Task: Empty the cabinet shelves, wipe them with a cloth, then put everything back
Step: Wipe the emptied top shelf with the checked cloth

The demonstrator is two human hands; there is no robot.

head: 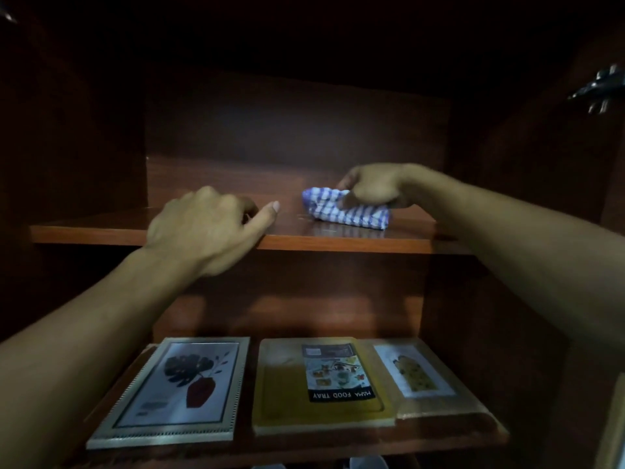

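**Q:** State the position of the cloth and what holds it.

**A:** The cloth (345, 209), blue-and-white checked, lies bunched on the upper shelf (101, 228), right of frame centre. The right hand (368, 189) grips its right end from above, fingers curled round the fabric.

**Q:** And the other hand?

**A:** The left hand (203, 228) rests on the shelf's front edge, left of centre. Its fingers are bent, the thumb points toward the cloth, and it holds nothing.

**Q:** Which relation governs the next stroke?

**A:** The cloth's long axis runs left to right. Its free end points at the left thumb, near but apart. A leftward wipe would probably require the left hand to lift clear.

**Q:** What is on the lower shelf?

**A:** A picture frame (172, 390), a food tray (321, 384) and a small print (416, 370) lie flat there.
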